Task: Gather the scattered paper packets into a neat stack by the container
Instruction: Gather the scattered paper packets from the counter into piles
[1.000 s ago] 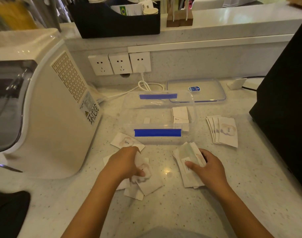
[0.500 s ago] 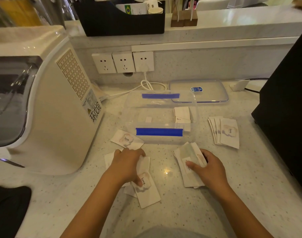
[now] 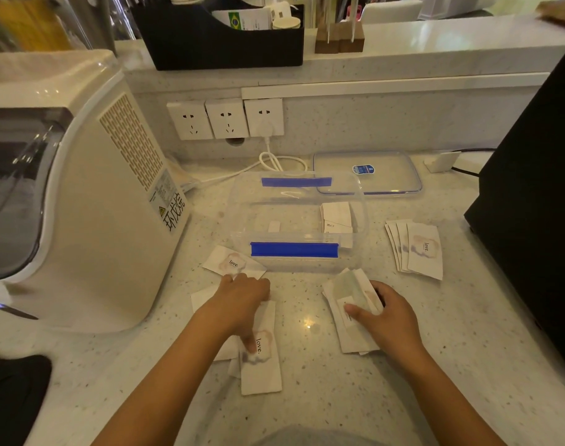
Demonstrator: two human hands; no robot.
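Nearest, lying flat on the speckled counter (image 3: 306, 397) at about 6 o'clock: a "love" packet (image 3: 261, 365), long axis running 12 to 6, print reading along that length, with more white packets tucked under its left edge. Pinned at its printed middle by the thumb of the left hand (image 3: 239, 304), palm down, fingers spread forward and only loosely curled; no full clasp visible. Turned since half a second ago, when that packet slanted toward 5 o'clock; now nearly square to the counter edge.

At 4 o'clock from there, a fanned bundle of packets (image 3: 348, 317), long axis tilted slightly toward 11 o'clock, pressed from above by the right hand (image 3: 387, 317), thumb on top, fingers wrapped round the right edge. Unchanged from before.

Farther, at 11 o'clock of the left hand, a single "love" packet (image 3: 232, 263), long axis aimed toward 4 o'clock, just beside the clear container (image 3: 242, 220) with blue tape strips; a few packets inside at its right end. At 3 o'clock of the container, a neat overlapped stack (image 3: 419, 249), upright toward 12. Beyond, the clear lid (image 3: 387, 175), wall sockets (image 3: 226, 119) and, at 9 o'clock, a white appliance (image 3: 97, 220).
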